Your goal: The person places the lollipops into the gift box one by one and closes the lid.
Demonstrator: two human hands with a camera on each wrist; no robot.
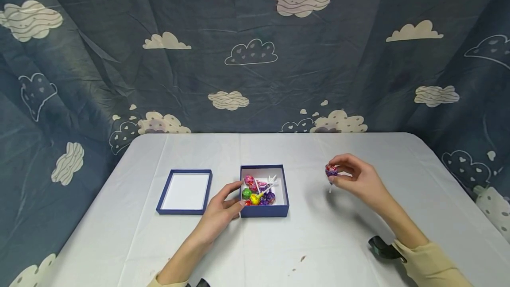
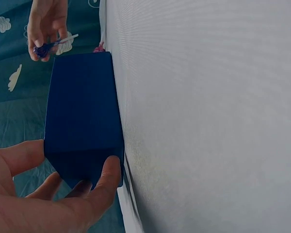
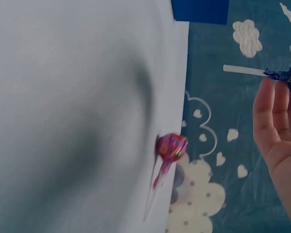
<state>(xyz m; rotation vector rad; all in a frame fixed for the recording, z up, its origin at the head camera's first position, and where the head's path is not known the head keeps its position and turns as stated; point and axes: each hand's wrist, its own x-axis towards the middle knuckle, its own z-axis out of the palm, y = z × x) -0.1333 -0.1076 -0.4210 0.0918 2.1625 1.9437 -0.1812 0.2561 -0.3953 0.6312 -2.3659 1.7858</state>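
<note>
My right hand (image 1: 358, 180) hung above the bench (image 1: 318, 234), right of its middle and clear of the cloth, with the fingers (image 3: 271, 116) pinched on a purple-wrapped lollipop (image 1: 331, 171); its head sat at my fingertips and its white stick (image 3: 242, 70) pointed down toward the cloth. My left hand (image 1: 221, 209) rested on the bench near the middle, just at the front left corner of the open blue box (image 1: 264, 210), thumb (image 2: 104, 182) against the box's near wall and forefinger along its left side, the fingers relaxed and only loosely curved, touching the box rather than gripping it. Inside the box lay a small heap of wrapped lollipops (image 1: 258, 191): pink, green, yellow, red and purple heads with white sticks crossing toward the back right. Just beside my left hand, toward the left edge of the bench, the box's lid (image 1: 185, 191) lay upturned, its white inside showing, a little apart from the box. In the right wrist view a pink lollipop (image 3: 170, 148) showed at the line of the white cloth; I could not tell from that view what it rested on. A dark blue cloud-print curtain (image 1: 255, 56) hung behind the far edge of the bench and around both sides.
</note>
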